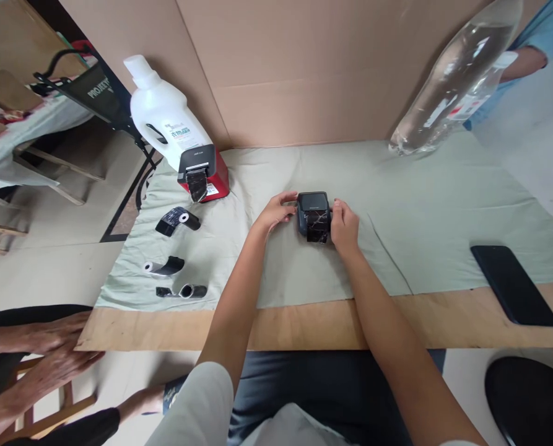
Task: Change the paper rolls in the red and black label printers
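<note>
A small black portable printer (313,204) sits on the cloth in front of me, between my hands. From its front hangs a black printed strip of paper (317,230) with thin pale lines. My left hand (277,211) is at the printer's left side, fingertips against its edge. On the opposite side, my right hand (344,227) has its fingers bent along the casing. Both hands appear to hold the printer from the sides; the exact contact of the right fingertips is partly hidden.
A red-and-black printer (218,176) stands by a white jug (158,102). Several paper rolls (192,291) lie at left. A phone (513,285) rests at right; a large clear bottle (448,87) stands behind. Another person's hands (56,337) are at the left table corner.
</note>
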Demonstrator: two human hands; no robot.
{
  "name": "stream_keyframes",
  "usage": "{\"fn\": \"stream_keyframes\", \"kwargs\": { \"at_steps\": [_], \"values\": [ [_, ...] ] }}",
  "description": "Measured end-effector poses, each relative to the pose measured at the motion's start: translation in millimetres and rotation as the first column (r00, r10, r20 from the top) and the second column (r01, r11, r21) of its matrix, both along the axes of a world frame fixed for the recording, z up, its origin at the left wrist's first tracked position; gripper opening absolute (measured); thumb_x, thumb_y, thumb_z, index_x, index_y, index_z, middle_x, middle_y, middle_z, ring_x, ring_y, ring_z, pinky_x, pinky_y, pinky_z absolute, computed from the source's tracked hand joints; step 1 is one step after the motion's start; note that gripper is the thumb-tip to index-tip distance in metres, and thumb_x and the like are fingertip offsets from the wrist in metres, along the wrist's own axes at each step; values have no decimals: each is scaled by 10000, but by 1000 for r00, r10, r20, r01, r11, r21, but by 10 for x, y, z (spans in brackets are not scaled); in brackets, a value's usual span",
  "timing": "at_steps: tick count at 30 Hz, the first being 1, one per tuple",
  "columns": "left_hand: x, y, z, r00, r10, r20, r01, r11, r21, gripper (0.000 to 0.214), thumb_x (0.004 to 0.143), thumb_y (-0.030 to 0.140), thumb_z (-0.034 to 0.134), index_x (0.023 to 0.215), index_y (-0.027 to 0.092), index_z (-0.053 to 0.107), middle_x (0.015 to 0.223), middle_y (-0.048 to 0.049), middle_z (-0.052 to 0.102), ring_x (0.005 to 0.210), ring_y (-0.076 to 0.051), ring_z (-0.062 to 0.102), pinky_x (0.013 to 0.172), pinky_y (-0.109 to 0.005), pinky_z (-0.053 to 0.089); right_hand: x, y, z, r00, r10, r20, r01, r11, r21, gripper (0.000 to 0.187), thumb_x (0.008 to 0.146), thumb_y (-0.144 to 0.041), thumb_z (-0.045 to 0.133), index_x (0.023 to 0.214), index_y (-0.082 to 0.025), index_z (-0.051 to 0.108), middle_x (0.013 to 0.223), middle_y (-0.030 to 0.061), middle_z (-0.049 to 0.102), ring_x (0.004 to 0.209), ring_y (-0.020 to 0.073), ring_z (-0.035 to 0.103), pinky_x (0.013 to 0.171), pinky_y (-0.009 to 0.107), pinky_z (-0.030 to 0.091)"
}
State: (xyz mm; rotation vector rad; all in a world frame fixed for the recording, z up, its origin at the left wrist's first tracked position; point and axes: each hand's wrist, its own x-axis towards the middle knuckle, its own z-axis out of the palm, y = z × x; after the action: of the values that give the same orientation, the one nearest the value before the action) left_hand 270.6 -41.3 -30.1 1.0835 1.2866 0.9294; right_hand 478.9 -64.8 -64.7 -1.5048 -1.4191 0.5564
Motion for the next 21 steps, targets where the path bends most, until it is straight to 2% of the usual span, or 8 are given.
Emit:
{"fn": "stream_keyframes", "kwargs": {
  "at_steps": [7, 11, 16, 21],
  "values": [
    [40, 49, -44, 999, 18, 28, -17, 999, -42, 666, 721, 28, 604, 1366, 182, 661, 1497, -126, 609, 807, -93, 637, 593, -184, 439, 11, -26, 27, 1000, 15, 20, -15, 1000, -3, 611, 1044, -624, 336, 1131, -178, 745, 1027, 138, 784, 1054, 298, 714, 985, 432, 521],
    [88, 30, 19, 999, 42, -7, -42, 996, -72, 650, 726, 39, 594, 1356, 190, 653, 1491, -106, 615, 776, -85, 616, 600, -187, 470, 18, -50, 68, 1000, 29, 3, -29, 1000, 0, 584, 1044, -600, 344, 1078, -171, 739, 963, 122, 776, 1023, 282, 713, 973, 411, 519],
    [149, -22, 135, 997, 55, -60, -60, 995, -78, 642, 750, 42, 600, 1374, 187, 634, 1491, -122, 618, 770, -91, 623, 633, -200, 513, 22, -46, 52, 999, 31, -36, -31, 999, -18, 562, 1035, -588, 347, 1055, -183, 735, 964, 108, 780, 993, 267, 715, 958, 401, 527],
    [132, -44, 137, 996, 38, -81, -43, 997, -63, 623, 787, 71, 595, 1393, 207, 640, 1498, -98, 627, 738, -81, 607, 584, -176, 465, 26, -28, 7, 995, 37, -91, -39, 999, -22, 554, 1021, -584, 370, 1083, -176, 739, 1025, 122, 792, 1004, 269, 731, 988, 421, 525]
  ]
}}
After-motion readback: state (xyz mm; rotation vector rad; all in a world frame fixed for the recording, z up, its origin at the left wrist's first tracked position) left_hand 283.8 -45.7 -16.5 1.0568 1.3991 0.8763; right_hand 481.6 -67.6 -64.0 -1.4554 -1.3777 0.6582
